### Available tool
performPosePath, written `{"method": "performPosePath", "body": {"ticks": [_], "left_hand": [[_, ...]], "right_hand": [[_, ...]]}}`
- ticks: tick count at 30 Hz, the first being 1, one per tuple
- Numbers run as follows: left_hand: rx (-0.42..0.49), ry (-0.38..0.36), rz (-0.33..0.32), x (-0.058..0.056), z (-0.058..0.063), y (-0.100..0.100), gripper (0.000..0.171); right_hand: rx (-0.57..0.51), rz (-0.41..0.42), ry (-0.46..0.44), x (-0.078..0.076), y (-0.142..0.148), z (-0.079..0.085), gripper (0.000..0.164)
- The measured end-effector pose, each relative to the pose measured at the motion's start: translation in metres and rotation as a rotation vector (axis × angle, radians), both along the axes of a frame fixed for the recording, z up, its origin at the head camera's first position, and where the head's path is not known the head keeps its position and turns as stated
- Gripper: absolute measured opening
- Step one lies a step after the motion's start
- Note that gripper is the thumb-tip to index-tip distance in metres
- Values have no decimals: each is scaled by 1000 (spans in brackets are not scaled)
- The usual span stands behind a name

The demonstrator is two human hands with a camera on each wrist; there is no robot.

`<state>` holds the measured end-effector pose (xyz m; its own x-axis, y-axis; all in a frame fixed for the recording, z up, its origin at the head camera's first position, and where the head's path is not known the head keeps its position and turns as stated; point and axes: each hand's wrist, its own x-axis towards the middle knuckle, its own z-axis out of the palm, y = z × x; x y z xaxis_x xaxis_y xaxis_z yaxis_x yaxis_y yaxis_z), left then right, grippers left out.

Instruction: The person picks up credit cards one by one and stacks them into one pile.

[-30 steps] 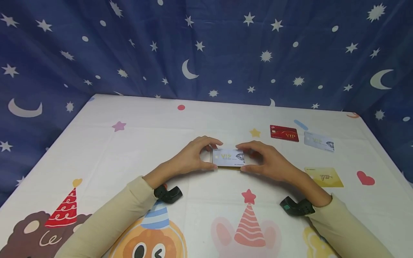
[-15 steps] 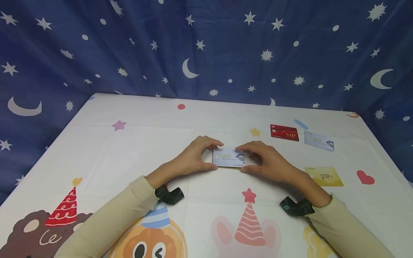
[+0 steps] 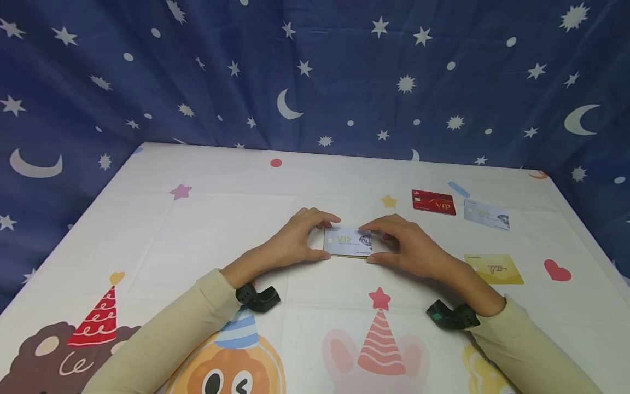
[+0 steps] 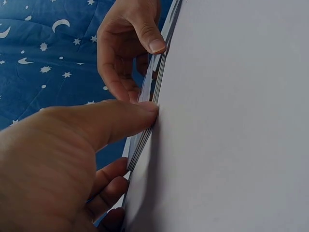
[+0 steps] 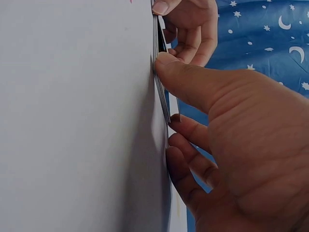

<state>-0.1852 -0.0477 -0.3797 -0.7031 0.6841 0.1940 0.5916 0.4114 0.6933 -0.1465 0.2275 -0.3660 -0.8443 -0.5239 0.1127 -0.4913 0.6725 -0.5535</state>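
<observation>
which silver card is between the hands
The top card of the stack, flanked by left hand and right hand; the other silver card lies beside the red card.

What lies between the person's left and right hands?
A stack of cards, with a pale VIP card on top, lies between the left hand and right hand. The head view shows this; both wrist views show its layers edge-on.

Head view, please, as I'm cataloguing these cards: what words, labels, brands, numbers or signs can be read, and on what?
"VIP": centre pale card.
"VIP": red card.
"VIP", faint: right-hand pale card.
Gold card: large lettering, perhaps "VIP", too blurred to be sure.
Fine print on the cards: too small to read, including any numbers or brands.
</observation>
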Motion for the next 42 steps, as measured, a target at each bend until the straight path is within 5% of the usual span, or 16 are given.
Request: {"method": "performPosePath", "body": {"ticks": [42], "left_hand": [[-3,-16,-6,1,-1,0,63]], "right_hand": [[-18,2,25,1,0,-3,61]]}}
